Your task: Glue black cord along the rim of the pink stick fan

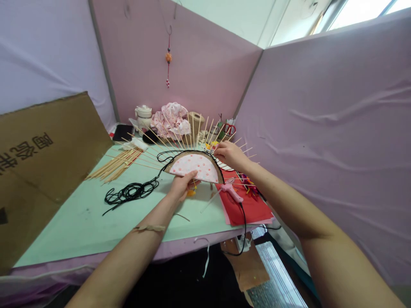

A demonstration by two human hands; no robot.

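My left hand (pixel 183 186) grips the straight lower edge of a half-round fan-shaped piece (pixel 194 167), thumb on top. Pink cloth with coral dots covers its middle, and a brown band edges the curve. Thin wooden sticks (pixel 167 125) radiate from the curve. Black cord (pixel 131 192) lies along the arc and trails to a loose coil on the table at left. At the right side of the arc, my right hand (pixel 229 155) has its fingers pinched together among the sticks; what lies between the fingertips is hidden.
A pink glue gun (pixel 231 191) rests on red sheets (pixel 253 210) at right. Loose sticks (pixel 117 166) lie at left beside a cardboard panel (pixel 54 171). Behind stand a white jar (pixel 143 115), crumpled dotted cloth (pixel 171 122), a twine roll (pixel 196 117) and red-handled scissors (pixel 230 128).
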